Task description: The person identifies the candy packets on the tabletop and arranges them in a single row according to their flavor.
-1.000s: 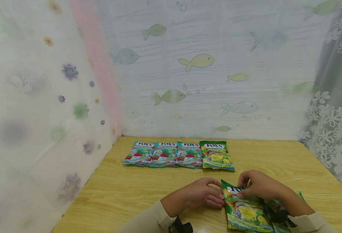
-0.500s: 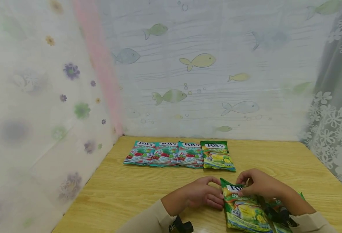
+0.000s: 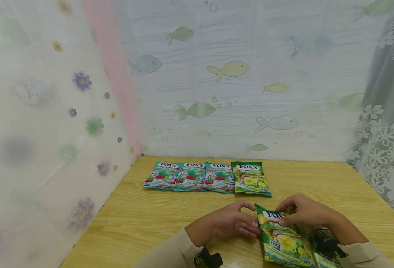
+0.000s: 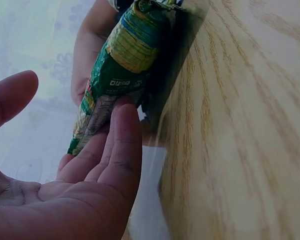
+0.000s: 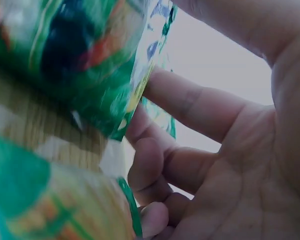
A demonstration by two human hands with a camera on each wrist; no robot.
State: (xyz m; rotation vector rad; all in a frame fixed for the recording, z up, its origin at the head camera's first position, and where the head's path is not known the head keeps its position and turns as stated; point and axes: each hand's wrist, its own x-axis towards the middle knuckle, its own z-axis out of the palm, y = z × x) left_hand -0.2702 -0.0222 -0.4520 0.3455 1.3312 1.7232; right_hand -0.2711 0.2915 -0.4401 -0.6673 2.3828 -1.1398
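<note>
In the head view a green-and-yellow FOX'S candy bag tilts up off the front right of the table. My right hand pinches its top edge between thumb and fingers. Against its left side are the fingertips of my left hand; in the left wrist view the thumb stands apart from the bag. A second green candy bag lies beneath my right wrist, partly covered by it. The right wrist view has the pinched bag close up, with the other bag below it.
Along the back of the wooden table lie three teal Mint Blossom candy bags in a row, overlapping at their sides. A green candy bag continues the row on the right. A fish-patterned curtain hangs behind.
My right hand and the pinched bag have shifted slightly right. More of the second bag shows beside it. My left hand stays at the bag's left side.
</note>
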